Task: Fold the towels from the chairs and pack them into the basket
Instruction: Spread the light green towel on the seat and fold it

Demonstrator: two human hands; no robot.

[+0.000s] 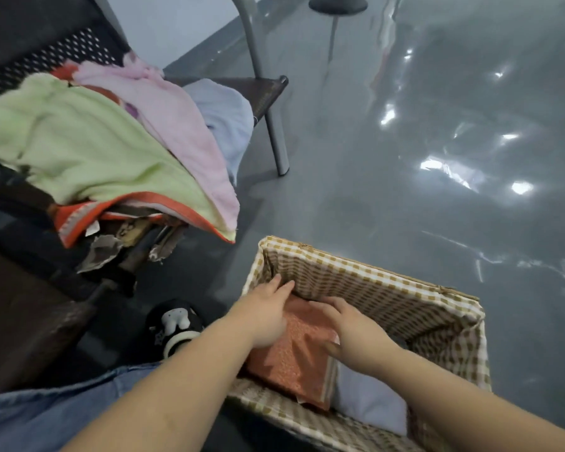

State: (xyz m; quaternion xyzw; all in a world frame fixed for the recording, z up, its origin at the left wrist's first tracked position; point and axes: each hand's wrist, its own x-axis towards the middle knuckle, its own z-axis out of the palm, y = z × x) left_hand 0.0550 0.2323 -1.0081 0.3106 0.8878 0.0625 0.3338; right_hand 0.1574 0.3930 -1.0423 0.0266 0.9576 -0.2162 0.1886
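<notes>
Both hands, the left hand (268, 309) and right hand (349, 331), lie with straight fingers pressing the folded orange towel (294, 350) directly beneath them into the basket (372, 272), its long axis running away from the person, left hand slightly farther forward.

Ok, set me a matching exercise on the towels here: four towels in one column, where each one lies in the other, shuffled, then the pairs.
Towels:
1. orange towel
2. green towel
3. pink towel
4. pale blue folded towel

Places:
A. top of the chair pile, on its left side
B. in the basket, under both hands
C. in the basket, at the near right, beside the orange one
D. on the chair pile, between the green towel and a light blue one

Pairs: 1-B, 2-A, 3-D, 4-C
</notes>
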